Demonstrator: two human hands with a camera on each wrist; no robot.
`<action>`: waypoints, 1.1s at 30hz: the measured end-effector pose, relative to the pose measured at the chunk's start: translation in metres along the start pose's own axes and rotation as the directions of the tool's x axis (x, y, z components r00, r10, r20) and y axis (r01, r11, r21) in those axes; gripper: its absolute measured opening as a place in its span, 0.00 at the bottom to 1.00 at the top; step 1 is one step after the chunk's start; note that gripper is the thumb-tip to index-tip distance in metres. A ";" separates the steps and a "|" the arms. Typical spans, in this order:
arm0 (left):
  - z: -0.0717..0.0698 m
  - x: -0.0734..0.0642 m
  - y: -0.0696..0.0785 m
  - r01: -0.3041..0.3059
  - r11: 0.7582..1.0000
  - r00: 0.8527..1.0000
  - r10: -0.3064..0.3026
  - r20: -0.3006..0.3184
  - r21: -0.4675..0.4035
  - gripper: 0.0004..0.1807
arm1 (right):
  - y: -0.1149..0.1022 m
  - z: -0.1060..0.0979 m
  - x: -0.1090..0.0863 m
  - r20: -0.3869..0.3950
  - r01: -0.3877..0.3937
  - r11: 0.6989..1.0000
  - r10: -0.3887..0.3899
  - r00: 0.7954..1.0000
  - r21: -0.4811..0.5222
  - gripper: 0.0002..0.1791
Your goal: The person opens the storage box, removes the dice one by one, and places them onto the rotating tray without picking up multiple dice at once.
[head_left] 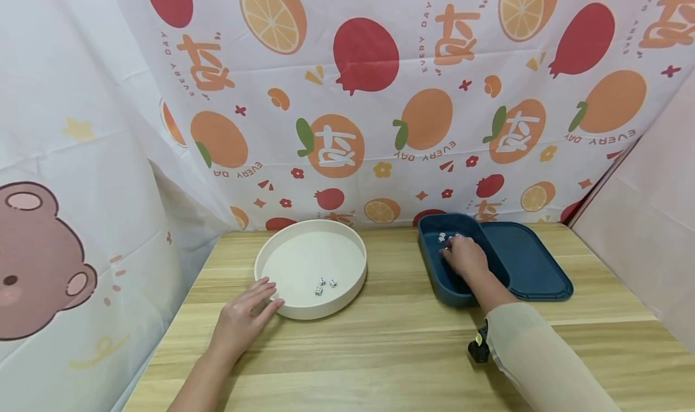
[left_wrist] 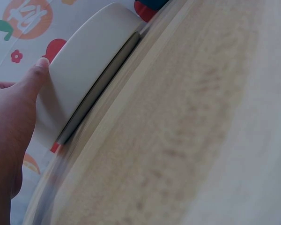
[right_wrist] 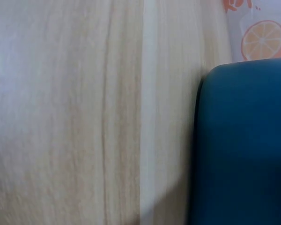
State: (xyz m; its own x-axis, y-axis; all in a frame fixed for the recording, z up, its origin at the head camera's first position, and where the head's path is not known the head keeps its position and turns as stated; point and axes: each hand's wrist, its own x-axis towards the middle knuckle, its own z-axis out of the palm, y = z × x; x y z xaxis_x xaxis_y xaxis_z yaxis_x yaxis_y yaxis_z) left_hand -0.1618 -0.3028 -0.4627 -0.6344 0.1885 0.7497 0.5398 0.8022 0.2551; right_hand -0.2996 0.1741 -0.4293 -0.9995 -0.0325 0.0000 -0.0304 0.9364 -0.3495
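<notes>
My left hand [head_left: 242, 315] rests at the near-left rim of a round cream tray [head_left: 347, 297], fingers and thumb relaxed along its edge. In the left wrist view, the thumb [left_wrist: 35, 77] lies against the tray's outer wall [left_wrist: 91, 56]. Three small white dice [head_left: 326, 285] lie inside the tray. At the right, my right hand [head_left: 467, 256] reaches down into a deep dark blue rectangular container [head_left: 434, 267], beside several more white dice [head_left: 442, 237]. Its fingertips are mostly hidden, so whether they pinch a die does not show. Only the container's outer wall [right_wrist: 243, 140] appears in the right wrist view.
A flat dark blue lid [head_left: 529, 261] lies directly right of the container. Everything stands on a wood-grain table [head_left: 347, 364]. A fruit-printed cloth [head_left: 369, 122] hangs behind the table, and a white cloth with a bear print [head_left: 43, 267] hangs at the left.
</notes>
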 end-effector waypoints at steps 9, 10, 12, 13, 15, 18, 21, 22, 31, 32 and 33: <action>0.000 -0.002 0.000 0.004 1.000 1.000 -0.004 -0.001 0.001 0.19 | -0.005 -0.003 -0.003 -0.060 0.031 0.996 -0.026 0.998 0.084 0.13; 0.000 -0.002 0.000 0.004 1.000 1.000 -0.004 0.000 0.000 0.19 | -0.005 -0.003 -0.004 -0.069 0.029 0.995 -0.023 0.997 0.093 0.14; 0.000 -0.002 0.000 0.001 1.000 1.000 -0.001 0.000 0.000 0.19 | -0.004 -0.003 -0.005 -0.094 0.043 0.995 -0.033 0.995 0.095 0.14; 0.000 -0.002 -0.001 0.000 1.000 1.000 0.000 0.001 0.001 0.19 | -0.004 -0.003 -0.005 -0.111 0.051 0.994 -0.041 0.993 0.092 0.14; 0.000 -0.002 -0.001 -0.004 1.000 1.000 0.004 0.000 0.003 0.19 | -0.004 -0.002 -0.005 -0.155 0.078 0.994 -0.065 0.986 0.079 0.14; -0.001 -0.001 -0.001 -0.010 1.000 1.000 0.010 -0.001 0.004 0.19 | -0.004 -0.002 -0.006 -0.220 0.110 0.992 -0.093 0.971 0.064 0.14; -0.001 0.000 -0.002 -0.015 1.000 1.000 0.015 -0.001 0.003 0.20 | -0.006 -0.002 -0.007 -0.262 0.124 0.989 -0.099 0.960 0.078 0.14; -0.001 0.000 -0.002 -0.015 1.000 1.000 0.015 0.000 0.003 0.20 | -0.007 -0.003 -0.007 -0.274 0.127 0.988 -0.100 0.957 0.083 0.14; -0.002 0.000 -0.002 0.007 1.000 1.000 -0.007 0.018 0.012 0.20 | -0.038 -0.009 -0.010 -0.367 0.199 0.970 -0.136 0.920 0.140 0.12; -0.002 -0.001 -0.002 0.008 1.000 1.000 -0.008 0.018 0.013 0.20 | -0.043 -0.009 -0.010 -0.376 0.212 0.966 -0.142 0.916 0.151 0.12; -0.002 -0.001 -0.002 0.009 1.000 1.000 -0.009 0.018 0.014 0.20 | -0.049 -0.010 -0.011 -0.384 0.228 0.961 -0.153 0.910 0.159 0.12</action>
State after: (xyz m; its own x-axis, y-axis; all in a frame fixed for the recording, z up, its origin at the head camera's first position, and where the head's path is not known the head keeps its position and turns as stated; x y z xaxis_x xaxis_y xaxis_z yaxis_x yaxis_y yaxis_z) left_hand -0.1615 -0.3058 -0.4631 -0.6493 0.1911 0.7361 0.5263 0.8116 0.2535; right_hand -0.2876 0.1324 -0.4032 -0.9096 -0.0384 0.4136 -0.2557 0.8365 -0.4846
